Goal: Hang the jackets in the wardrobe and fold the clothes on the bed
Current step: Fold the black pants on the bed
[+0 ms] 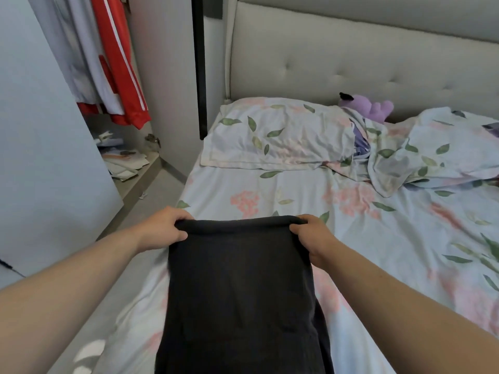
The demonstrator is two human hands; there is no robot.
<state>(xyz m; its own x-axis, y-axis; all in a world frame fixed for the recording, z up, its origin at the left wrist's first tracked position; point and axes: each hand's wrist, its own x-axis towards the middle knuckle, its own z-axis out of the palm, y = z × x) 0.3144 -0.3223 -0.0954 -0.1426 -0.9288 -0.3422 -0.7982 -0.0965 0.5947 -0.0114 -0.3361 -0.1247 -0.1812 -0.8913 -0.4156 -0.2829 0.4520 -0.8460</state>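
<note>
1. A dark charcoal garment (240, 287) hangs at 6 o'clock in the view, over the near edge of the bed (283, 193). Its top edge is rolled over and stretched flat between both hands.
2. The left hand (162, 228) grasps the garment's top corner at 9 o'clock of the cloth, fingers curled over the rolled edge and thumb beneath.
3. The right hand (314, 238) grasps the opposite top corner at 3 o'clock of the cloth, fingers wrapped around the fabric.
4. Whether the garment's lower part touches the bed cannot be told; it runs out of the bottom of the view.
5. The bed has a pale floral sheet. A pillow (278, 133) in matching leaf print lies at 12 o'clock, against the padded headboard (351, 63).
6. A crumpled duvet (432, 152) lies at 2 o'clock, touching the pillow's right end.
7. A purple plush toy (372, 106) sits at 1 o'clock, between the duvet and the headboard.
8. The open wardrobe (162, 76) stands at 10 o'clock. Inside it hang a red jacket (121, 63) with white stripes and a pale garment (86, 55) just left of it, touching.
9. On the wardrobe's bottom shelf lies a loose heap of papers and light items (124, 160), too small to name.
10. The wardrobe door (40, 130) fills 9 o'clock, beside the grey floor (151, 201).
</note>
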